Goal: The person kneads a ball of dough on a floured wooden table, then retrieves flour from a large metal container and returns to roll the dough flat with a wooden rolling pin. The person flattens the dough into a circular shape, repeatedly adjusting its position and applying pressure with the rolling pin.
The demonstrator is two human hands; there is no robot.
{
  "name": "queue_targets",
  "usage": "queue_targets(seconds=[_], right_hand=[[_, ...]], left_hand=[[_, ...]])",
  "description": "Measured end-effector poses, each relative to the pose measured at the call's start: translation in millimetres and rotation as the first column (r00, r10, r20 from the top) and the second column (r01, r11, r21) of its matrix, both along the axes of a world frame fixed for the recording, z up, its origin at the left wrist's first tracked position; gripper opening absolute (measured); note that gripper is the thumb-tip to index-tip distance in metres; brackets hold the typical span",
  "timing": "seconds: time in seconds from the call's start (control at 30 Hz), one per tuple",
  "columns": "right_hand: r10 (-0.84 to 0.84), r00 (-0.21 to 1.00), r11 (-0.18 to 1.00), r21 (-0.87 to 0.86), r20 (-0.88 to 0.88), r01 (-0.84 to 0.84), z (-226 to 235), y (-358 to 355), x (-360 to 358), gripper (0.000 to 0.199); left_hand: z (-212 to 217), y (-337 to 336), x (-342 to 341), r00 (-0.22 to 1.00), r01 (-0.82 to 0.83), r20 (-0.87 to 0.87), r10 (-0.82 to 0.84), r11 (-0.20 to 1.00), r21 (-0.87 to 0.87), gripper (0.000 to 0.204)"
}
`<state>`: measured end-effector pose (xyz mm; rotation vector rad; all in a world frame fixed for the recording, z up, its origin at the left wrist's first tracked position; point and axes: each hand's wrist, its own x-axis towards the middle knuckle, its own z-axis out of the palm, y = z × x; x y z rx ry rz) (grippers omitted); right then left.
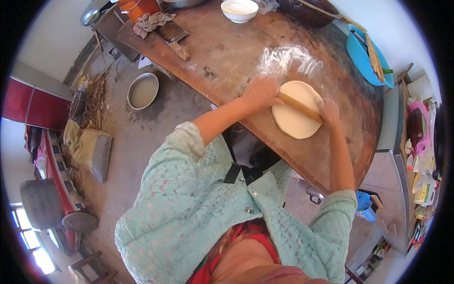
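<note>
Both hands, left hand (pixel 259 91) and right hand (pixel 329 110), press a rolling pin (pixel 299 107) across a dough round (pixel 295 110) already flattened wide near the tabletop's (pixel 227 57) front edge; no other dough waits.

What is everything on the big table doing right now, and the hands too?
Dough: rolled flat and round, lying on the table.
Rolling pin: lying across the dough, a hand on each end.
Left hand: pressing on one end of the pin.
Right hand: pressing on the other end.
White bowl: upright, filled with something white.
Cleaver: lying flat, untouched.
Flour: dusted over the wood.
</note>
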<state>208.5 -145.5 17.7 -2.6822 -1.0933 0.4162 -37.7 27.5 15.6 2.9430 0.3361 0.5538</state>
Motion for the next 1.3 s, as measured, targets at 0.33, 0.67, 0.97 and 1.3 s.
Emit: queue_targets(seconds=[0.33,0.67,0.97,1.3], right_hand=[[0.077,0.876,0.955,0.216,0.476,-0.202,-7.0,-89.2,-120.8,0.06],[0.009,0.886,0.995,0.08,0.463,-0.052,15.9,15.6,-14.1,0.055],[0.166,0.88,0.949,0.17,0.445,-0.265,-5.7,-67.3,-99.3,0.06],[0.048,0.894,0.988,0.113,0.445,-0.11,13.0,30.0,-4.0,0.056]], left_hand=[[2.7,-28.9,-33.8,0.991,-0.026,0.129,0.034,0.998,-0.064,0.062],[-0.2,35.7,70.2,0.938,-0.345,0.001,0.348,0.932,-0.112,0.063],[-1.7,-9.2,-10.7,0.994,-0.096,-0.077,0.082,0.976,-0.197,0.06],[-5.6,59.0,96.1,0.957,-0.289,0.043,0.288,0.957,0.018,0.057]])
